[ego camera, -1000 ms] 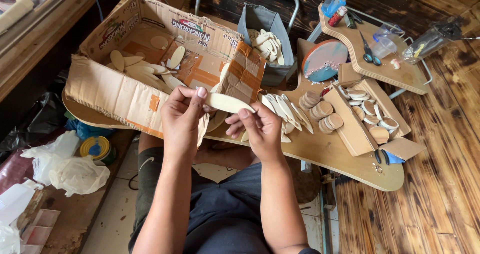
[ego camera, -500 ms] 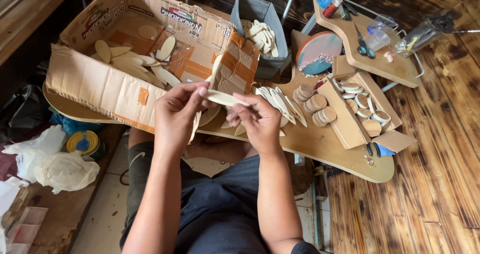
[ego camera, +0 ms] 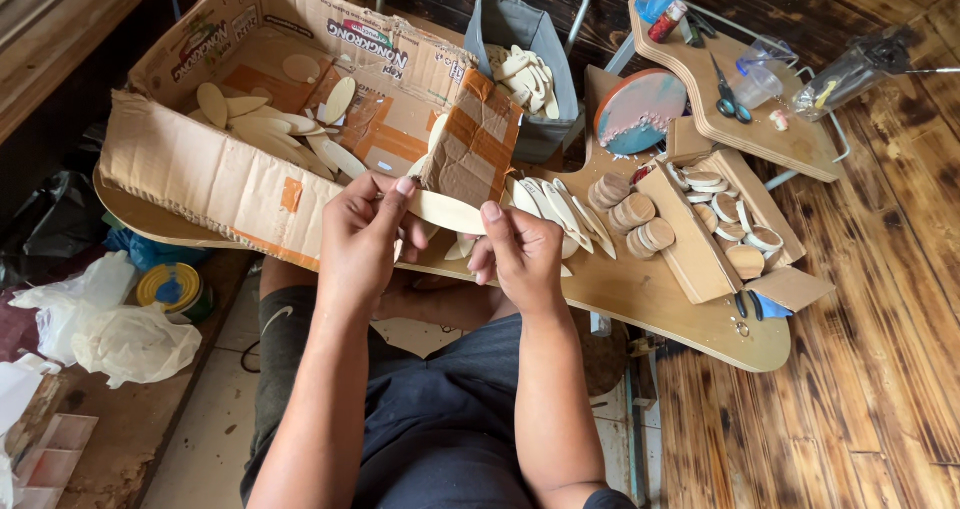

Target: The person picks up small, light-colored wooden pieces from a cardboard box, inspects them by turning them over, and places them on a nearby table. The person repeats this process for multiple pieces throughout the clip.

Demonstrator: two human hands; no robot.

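Left hand [ego camera: 362, 237] and right hand [ego camera: 520, 254] both pinching pale leaf-shaped wooden blank [ego camera: 447, 211], spanning between fingertips, above plywood board [ego camera: 650, 299], just beside cardboard box [ego camera: 215, 184]; possibly thumbs underneath.

Pale, smooth, matt wooden leaf-shaped piece [ego camera: 445, 210]; rough brown cardboard box [ego camera: 210, 174] patched with orange tape; wooden board [ego camera: 650, 294], matt; stacked wooden discs [ego camera: 632, 211]; grey cloth bin [ego camera: 520, 39]; scorched, grainy plank floor [ego camera: 870, 299].
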